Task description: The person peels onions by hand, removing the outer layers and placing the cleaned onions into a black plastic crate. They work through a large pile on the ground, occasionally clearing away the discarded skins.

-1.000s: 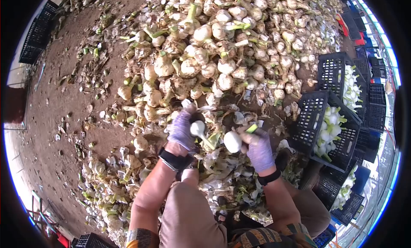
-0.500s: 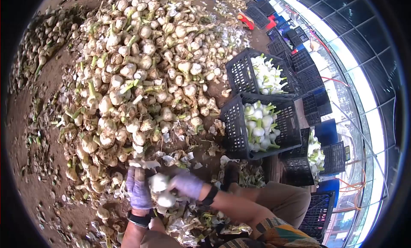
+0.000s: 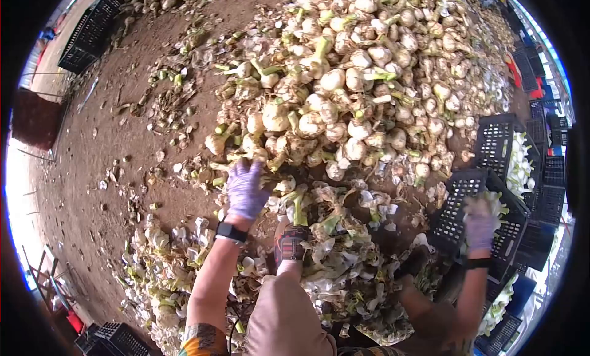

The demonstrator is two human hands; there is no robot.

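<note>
Two crates [image 3: 485, 190] beside the person already hold peeled white bulbs, and trimmed skins [image 3: 332, 257] litter the ground about the knees, yet the big heap of unpeeled bulbs [image 3: 350, 79] ahead looks barely dented, so I judge most of the work is left. The left hand [image 3: 244, 187], gloved, spreads its fingers on bulbs at the heap's near edge, clasping nothing clearly. The right hand [image 3: 479, 224] hangs blurred over the nearer crate; its grip cannot be told.

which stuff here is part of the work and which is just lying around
In use: left hand on the bulb pile; right hand over the near crate.
Lying about: peel heap, far crate, scraps on the dirt.
</note>
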